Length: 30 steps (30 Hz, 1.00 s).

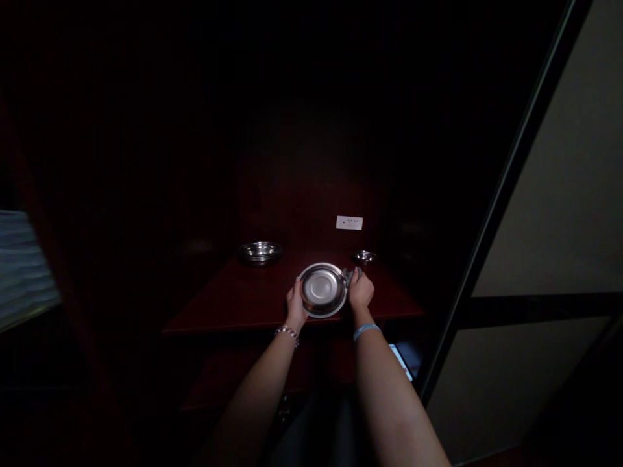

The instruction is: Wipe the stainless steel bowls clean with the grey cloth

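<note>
A round, shiny metal plate (322, 290) is held up over the front part of a dark red shelf (214, 305), its hollow side facing me. My left hand (296, 305) grips its left rim, thumb along the edge. At the opposite rim, my right hand (361, 290) is closed around a crumpled grey cloth (347, 275), part of which shows between the fingers and the plate. Behind the plate to the left sits a stack of metal dishes (260, 253). A small metal bowl (365, 257) stands behind my right hand.
A white socket panel (349, 223) is fixed to the back wall. Below the shelf on the right, a lit phone screen (401, 362) shows beside my forearm. A pale sliding door panel (549, 194) with a dark frame borders the right. Folded fabric (24, 269) lies far left.
</note>
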Motion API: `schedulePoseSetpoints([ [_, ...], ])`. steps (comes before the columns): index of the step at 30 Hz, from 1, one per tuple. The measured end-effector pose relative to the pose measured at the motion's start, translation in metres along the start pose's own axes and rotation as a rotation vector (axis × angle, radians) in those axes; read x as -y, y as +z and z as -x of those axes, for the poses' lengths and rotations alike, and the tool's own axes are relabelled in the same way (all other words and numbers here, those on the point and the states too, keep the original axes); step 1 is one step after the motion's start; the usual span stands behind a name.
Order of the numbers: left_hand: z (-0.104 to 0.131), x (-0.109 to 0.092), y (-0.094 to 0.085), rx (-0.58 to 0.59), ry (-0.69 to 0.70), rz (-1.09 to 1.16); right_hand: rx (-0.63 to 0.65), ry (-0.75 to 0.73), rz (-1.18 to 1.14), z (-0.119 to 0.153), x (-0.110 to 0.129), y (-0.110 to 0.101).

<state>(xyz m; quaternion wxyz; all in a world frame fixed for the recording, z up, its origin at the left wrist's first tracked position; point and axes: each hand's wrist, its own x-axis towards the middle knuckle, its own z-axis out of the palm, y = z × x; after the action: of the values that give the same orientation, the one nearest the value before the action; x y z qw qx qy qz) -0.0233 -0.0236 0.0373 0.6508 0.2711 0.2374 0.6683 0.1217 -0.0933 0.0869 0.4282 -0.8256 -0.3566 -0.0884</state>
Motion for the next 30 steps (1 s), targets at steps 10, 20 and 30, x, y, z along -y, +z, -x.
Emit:
schedulePoseSetpoints([
  [10, -0.002, 0.0, -0.002, -0.033, -0.01, 0.027, 0.024, 0.137, -0.315, -0.013, -0.013, 0.0],
  [20, -0.003, 0.0, -0.003, -0.046, -0.024, 0.057, 0.396, -0.094, -0.625, -0.003, -0.001, 0.015],
  [30, 0.005, -0.008, 0.003, -0.055, -0.075, 0.114, 0.475, -0.031, -0.833, -0.003, 0.001, 0.006],
])
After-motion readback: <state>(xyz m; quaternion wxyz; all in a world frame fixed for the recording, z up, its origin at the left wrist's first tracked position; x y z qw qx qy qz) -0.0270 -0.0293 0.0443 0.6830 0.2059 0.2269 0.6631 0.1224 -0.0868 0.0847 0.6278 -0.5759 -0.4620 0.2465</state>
